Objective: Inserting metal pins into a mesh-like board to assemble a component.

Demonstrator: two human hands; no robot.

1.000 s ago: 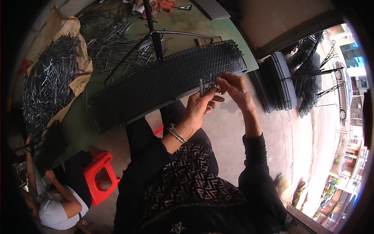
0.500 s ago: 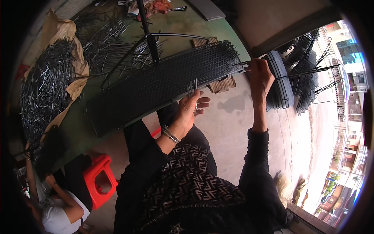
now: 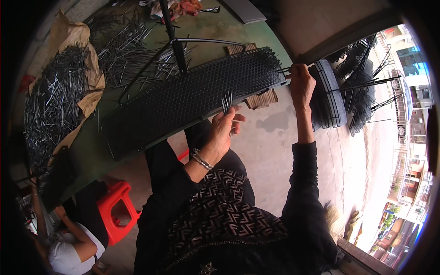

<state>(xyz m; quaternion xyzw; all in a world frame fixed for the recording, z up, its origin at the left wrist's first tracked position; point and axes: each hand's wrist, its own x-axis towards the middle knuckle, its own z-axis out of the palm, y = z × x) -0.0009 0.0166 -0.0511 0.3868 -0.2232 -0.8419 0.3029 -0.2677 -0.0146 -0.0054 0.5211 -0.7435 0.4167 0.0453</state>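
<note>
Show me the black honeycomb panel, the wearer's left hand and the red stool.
Black honeycomb panel (image 3: 192,98): head view, middle of its face.
Wearer's left hand (image 3: 222,126): head view, middle of the hand.
Red stool (image 3: 105,211): head view, edge beside its opening.

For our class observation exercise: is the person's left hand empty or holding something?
Holding something: several thin shiny rods stick out of the left hand, beyond its thumb.

Long black sleeves (image 3: 302,178); silvery, banded bracelet (image 3: 201,159) at left wrist (image 3: 211,149); black top with tan angular-patterned panel (image 3: 233,197), thin beaded-looking trim (image 3: 243,241), star-shaped ornament (image 3: 208,268); dark trousers (image 3: 160,166)
</note>
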